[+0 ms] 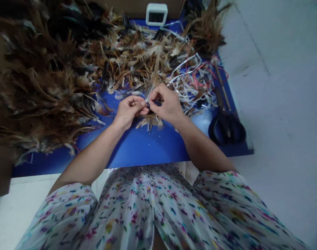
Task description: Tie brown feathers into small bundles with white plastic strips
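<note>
Over the front of the blue tabletop (148, 149), my two hands meet fingertip to fingertip. My left hand (129, 110) is closed in a pinch at the lower end of a pale brown feather (155, 71), which points up and away from me. Thumb and forefinger of my right hand (167, 103) pinch at the same whitish, fluffy base; my fingers partly hide it. Whether one feather or a few are held, I cannot tell. Just below my fingers lies a small clump of brown feathers (150, 122).
Brown feathers (51, 104) pile up at left, with more loose feathers (129, 59) behind my hands. White and red ribbon strips (194, 81) tangle at right, near black-handled scissors (227, 129) and a thin stick (223, 83). A white square device (156, 14) stands at the back.
</note>
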Demonstrator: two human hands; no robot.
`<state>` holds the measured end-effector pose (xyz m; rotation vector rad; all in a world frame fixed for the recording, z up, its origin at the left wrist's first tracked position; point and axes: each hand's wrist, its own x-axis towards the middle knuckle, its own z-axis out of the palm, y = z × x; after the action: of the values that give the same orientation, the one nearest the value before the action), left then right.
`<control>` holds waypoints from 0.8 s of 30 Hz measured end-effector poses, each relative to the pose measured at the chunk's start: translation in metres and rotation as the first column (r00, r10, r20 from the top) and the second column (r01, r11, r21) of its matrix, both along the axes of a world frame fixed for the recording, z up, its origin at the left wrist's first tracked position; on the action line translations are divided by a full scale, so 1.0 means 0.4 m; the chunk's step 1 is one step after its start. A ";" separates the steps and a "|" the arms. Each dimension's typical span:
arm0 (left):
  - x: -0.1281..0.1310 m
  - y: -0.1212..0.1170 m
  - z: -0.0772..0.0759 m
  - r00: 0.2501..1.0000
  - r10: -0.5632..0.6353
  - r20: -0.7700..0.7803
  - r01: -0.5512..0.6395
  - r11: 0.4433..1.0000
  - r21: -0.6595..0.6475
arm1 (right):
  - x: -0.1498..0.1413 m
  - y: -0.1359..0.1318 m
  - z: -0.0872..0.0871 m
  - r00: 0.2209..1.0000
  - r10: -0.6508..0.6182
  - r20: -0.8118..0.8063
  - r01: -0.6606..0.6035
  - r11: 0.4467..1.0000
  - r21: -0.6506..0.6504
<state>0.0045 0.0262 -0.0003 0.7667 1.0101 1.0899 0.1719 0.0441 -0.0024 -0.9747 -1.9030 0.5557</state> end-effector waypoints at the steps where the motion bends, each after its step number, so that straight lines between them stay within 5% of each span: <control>1: 0.000 0.000 0.001 1.000 0.009 0.001 -0.009 1.000 -0.005 | 0.001 0.001 0.000 1.000 0.002 -0.014 -0.002 1.000 -0.011; 16: 0.001 -0.001 -0.002 1.000 0.006 -0.018 -0.006 1.000 0.028 | 0.003 -0.002 0.018 0.997 0.042 0.058 -0.042 0.999 0.011; 24: 0.001 -0.002 -0.006 1.000 0.001 -0.009 -0.001 1.000 0.013 | 0.002 0.000 0.015 0.999 0.031 0.036 -0.027 0.996 -0.087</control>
<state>0.0049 0.0254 -0.0028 0.7825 1.0121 1.0953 0.1726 0.0442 0.0036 -1.0204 -1.9425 0.6452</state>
